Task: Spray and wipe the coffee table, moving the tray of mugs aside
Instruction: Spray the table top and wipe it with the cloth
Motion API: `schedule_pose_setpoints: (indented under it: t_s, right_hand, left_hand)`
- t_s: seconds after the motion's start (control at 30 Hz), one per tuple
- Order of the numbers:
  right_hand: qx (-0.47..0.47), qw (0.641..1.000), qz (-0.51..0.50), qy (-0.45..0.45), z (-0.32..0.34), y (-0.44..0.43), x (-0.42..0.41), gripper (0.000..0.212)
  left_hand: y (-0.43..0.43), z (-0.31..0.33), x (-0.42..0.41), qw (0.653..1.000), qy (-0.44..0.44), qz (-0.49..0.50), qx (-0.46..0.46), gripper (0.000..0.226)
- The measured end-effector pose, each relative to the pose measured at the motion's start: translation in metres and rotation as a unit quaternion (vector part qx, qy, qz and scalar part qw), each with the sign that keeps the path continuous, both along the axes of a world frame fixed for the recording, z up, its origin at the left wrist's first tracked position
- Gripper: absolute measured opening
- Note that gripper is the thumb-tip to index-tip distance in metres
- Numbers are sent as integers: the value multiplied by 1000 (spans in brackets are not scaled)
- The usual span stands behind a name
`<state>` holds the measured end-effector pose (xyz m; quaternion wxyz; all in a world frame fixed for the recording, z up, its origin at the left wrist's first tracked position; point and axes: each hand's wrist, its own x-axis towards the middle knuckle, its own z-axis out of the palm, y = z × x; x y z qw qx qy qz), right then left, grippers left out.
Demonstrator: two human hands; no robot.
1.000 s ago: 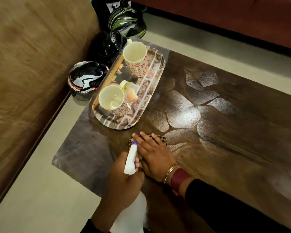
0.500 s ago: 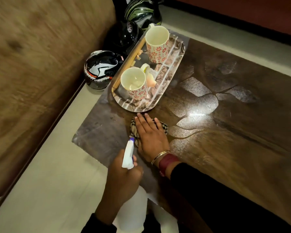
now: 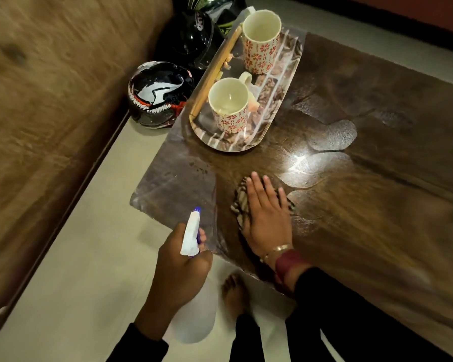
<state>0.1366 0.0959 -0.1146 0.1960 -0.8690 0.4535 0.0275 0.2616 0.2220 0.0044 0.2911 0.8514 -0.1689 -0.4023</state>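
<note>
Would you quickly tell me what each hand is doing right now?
Left hand: grips the spray bottle.
Right hand: open, fingers straight, pressing the cloth.

Left hand (image 3: 179, 267) curled in grip; right hand (image 3: 267, 218) flat, fingers (image 3: 258, 192) straight.

The left hand (image 3: 178, 267) grips a white spray bottle with a blue nozzle (image 3: 191, 236) at the near edge of the dark glossy wooden table (image 3: 377, 205). The right hand (image 3: 267, 215) presses flat on a brown-and-cream striped cloth (image 3: 239, 202) lying on the table. Beyond it, an oval patterned tray (image 3: 285, 82) carries two upright cream mugs with red flowers (image 3: 229, 111).
</note>
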Motion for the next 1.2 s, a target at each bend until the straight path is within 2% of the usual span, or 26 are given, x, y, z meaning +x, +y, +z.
schedule_pose_setpoints:
  t_s: [0.13,0.23,0.3,0.4,0.53,0.63,0.77,0.83,0.9,1.0,1.03,1.1,1.2]
  right_hand:
    - [13,992,122,-15,-3,33,60,74]
    - [24,981,194,-12,-1,71,29,71]
    - [18,984,177,-9,0,75,-8,75]
    - [14,995,96,1,0,56,-27,80]
    - [6,1000,28,-4,0,18,43,77]
    - [16,999,41,-1,2,8,111,74]
    - [30,980,194,-1,6,37,142,79]
    - [28,960,280,-18,4,54,129,67]
    - [33,945,322,-41,0,59,113,67]
    - [20,965,257,-47,-3,38,101,74]
    - [14,976,214,-44,-4,24,107,76]
    - [0,987,156,-33,-3,-2,135,77]
    - [-12,992,120,-27,-4,-22,193,75]
  left_hand:
    - [-6,-1,9,999,-1,25,-28,32]
    - [-9,-3,21,999,-28,-5,-15,30]
    - [-11,-3,28,999,-15,-28,-17,25]
    - [-9,-2,38,1000,-10,-18,-14,22]
    - [2,-14,49,999,-29,-13,-14,14]
    - [7,-16,53,998,-44,-27,-20,21]
    - [7,-12,66,998,-52,19,11,24]
    - [9,-11,75,996,-84,37,12,27]
    - [13,-9,84,994,-94,46,14,26]
    - [20,-6,90,996,-62,53,18,18]
    - [22,-5,90,997,-48,60,17,23]
    - [25,-6,91,997,-30,73,18,31]
    - [27,-6,90,997,-20,75,20,32]
